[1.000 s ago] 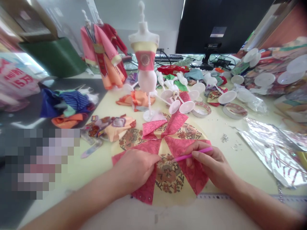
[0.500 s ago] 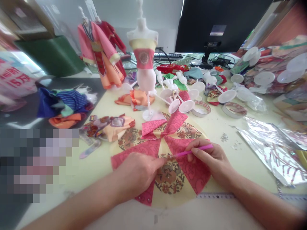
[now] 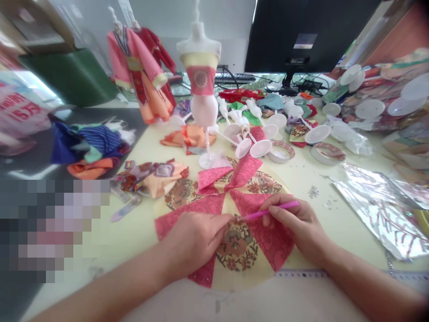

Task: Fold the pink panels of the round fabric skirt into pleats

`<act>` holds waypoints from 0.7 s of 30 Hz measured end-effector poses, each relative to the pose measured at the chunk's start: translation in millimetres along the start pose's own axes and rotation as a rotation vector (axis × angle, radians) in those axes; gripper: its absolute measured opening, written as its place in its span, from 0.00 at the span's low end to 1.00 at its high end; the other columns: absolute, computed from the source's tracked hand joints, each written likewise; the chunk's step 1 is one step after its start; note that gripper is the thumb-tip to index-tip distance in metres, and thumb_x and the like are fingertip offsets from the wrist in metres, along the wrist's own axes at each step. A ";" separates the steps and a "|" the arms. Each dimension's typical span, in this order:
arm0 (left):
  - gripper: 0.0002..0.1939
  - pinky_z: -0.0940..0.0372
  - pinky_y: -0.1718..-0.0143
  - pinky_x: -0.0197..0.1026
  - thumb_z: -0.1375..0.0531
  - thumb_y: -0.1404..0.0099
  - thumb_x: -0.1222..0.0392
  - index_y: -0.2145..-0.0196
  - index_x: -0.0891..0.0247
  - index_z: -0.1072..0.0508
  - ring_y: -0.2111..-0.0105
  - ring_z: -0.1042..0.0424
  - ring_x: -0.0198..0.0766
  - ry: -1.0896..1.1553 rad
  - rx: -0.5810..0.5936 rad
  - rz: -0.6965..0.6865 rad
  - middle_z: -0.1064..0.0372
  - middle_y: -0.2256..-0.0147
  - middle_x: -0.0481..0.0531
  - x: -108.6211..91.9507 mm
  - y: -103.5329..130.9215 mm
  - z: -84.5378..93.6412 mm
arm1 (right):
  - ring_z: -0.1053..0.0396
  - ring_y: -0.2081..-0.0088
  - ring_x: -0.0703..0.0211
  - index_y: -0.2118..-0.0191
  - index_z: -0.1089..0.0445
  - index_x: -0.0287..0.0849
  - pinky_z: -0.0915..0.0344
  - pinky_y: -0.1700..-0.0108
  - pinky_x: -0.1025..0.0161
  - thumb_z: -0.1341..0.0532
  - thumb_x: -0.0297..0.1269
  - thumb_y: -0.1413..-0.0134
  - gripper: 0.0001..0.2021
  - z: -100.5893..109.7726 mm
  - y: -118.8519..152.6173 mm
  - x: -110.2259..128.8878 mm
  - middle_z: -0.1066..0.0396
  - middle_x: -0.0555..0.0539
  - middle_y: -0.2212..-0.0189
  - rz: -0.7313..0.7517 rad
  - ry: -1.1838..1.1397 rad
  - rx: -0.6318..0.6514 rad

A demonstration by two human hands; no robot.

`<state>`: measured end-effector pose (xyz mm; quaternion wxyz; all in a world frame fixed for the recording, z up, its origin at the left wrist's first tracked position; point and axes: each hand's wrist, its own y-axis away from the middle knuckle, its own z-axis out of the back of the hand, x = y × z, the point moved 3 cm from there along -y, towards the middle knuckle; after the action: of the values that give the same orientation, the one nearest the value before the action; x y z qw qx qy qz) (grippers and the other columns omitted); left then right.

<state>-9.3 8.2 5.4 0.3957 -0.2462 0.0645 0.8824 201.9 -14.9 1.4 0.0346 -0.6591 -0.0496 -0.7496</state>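
A round panelled cloth point(image 3: 236, 246) in pink and cream with a floral print lies flat on the table, with a pink folded part at its far side. My right hand point(image 3: 295, 223) is closed on a thin pink pen-like tool point(image 3: 268, 210), whose tip points left onto the print. My left hand point(image 3: 194, 237) rests on the cloth's left part, fingers together, the fingertips close to the tool's tip. Whether something small is between those fingertips cannot be made out.
Behind the cloth stands a white mannequin point(image 3: 204, 107). Two tape rolls point(image 3: 327, 153) and silvery film point(image 3: 382, 210) lie to the right, a ruler point(image 3: 301, 273) at the front edge. Fabric pieces point(image 3: 156, 176) lie to the left; a monitor point(image 3: 301, 27) is behind.
The fingers of my left hand have drawn together near the tool's tip, where the index finger was stretched out before. My right hand has barely moved.
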 end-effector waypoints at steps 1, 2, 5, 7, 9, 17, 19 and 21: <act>0.14 0.35 0.68 0.37 0.50 0.33 0.60 0.53 0.60 0.29 0.69 0.26 0.37 0.049 -0.013 0.037 0.25 0.68 0.52 0.6 -0.8 1.0 | 0.34 0.72 0.62 0.66 0.30 0.41 0.39 0.69 0.68 0.43 0.40 0.40 0.09 -0.1 0.6 -1.6 0.31 0.49 0.77 -0.013 -0.041 0.005; 0.14 0.36 0.68 0.36 0.48 0.33 0.58 0.54 0.60 0.28 0.69 0.27 0.37 0.104 -0.020 0.071 0.25 0.67 0.51 0.9 -1.6 1.8 | 0.34 0.72 0.62 0.66 0.30 0.41 0.39 0.69 0.68 0.43 0.40 0.40 0.09 -0.5 1.2 -2.9 0.31 0.49 0.77 -0.024 -0.084 0.013; 0.12 0.36 0.67 0.35 0.46 0.34 0.55 0.56 0.57 0.26 0.69 0.27 0.35 0.268 -0.023 0.130 0.24 0.67 0.47 0.1 -3.7 3.3 | 0.33 0.72 0.63 0.65 0.30 0.41 0.38 0.69 0.69 0.42 0.40 0.40 0.08 -3.0 2.9 -4.2 0.30 0.49 0.76 -0.034 -0.186 0.044; 0.12 0.37 0.68 0.34 0.46 0.34 0.55 0.57 0.58 0.26 0.71 0.28 0.33 0.325 -0.022 0.143 0.25 0.68 0.47 -1.2 -4.2 3.4 | 0.33 0.73 0.63 0.65 0.30 0.41 0.37 0.69 0.69 0.41 0.40 0.40 0.08 -5.2 3.8 -3.7 0.30 0.49 0.76 -0.031 -0.213 0.056; 0.11 0.38 0.70 0.33 0.45 0.34 0.56 0.59 0.59 0.25 0.74 0.30 0.32 0.341 -0.030 0.150 0.25 0.70 0.47 -2.1 -4.0 3.3 | 0.32 0.72 0.62 0.65 0.30 0.41 0.36 0.69 0.69 0.41 0.40 0.40 0.08 -7.3 4.5 -3.0 0.30 0.49 0.75 -0.027 -0.220 0.067; 0.10 0.43 0.75 0.31 0.45 0.35 0.59 0.64 0.61 0.24 0.78 0.34 0.29 0.355 -0.066 0.134 0.29 0.76 0.46 -3.5 -3.7 4.1 | 0.31 0.71 0.62 0.64 0.30 0.41 0.34 0.67 0.68 0.41 0.40 0.39 0.08 -10.4 5.0 -3.7 0.29 0.48 0.74 -0.019 -0.220 0.091; 0.10 0.43 0.75 0.31 0.45 0.35 0.61 0.65 0.61 0.24 0.77 0.34 0.29 0.354 -0.063 0.131 0.29 0.76 0.45 -4.3 -3.8 4.5 | 0.31 0.70 0.62 0.63 0.30 0.41 0.34 0.67 0.68 0.42 0.39 0.39 0.08 -10.9 5.4 -2.5 0.29 0.48 0.74 -0.003 -0.213 0.094; 0.10 0.43 0.74 0.31 0.46 0.36 0.62 0.65 0.61 0.24 0.77 0.33 0.29 0.355 -0.054 0.133 0.29 0.76 0.45 -4.9 -3.7 4.9 | 0.31 0.71 0.62 0.64 0.30 0.41 0.34 0.67 0.68 0.42 0.39 0.39 0.08 -11.8 6.0 -0.2 0.29 0.48 0.74 0.012 -0.192 0.095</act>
<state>-5.7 8.9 12.3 0.3122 -0.4037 0.1259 0.8507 191.0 -22.3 -0.1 0.0656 -0.7256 -0.0841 -0.6798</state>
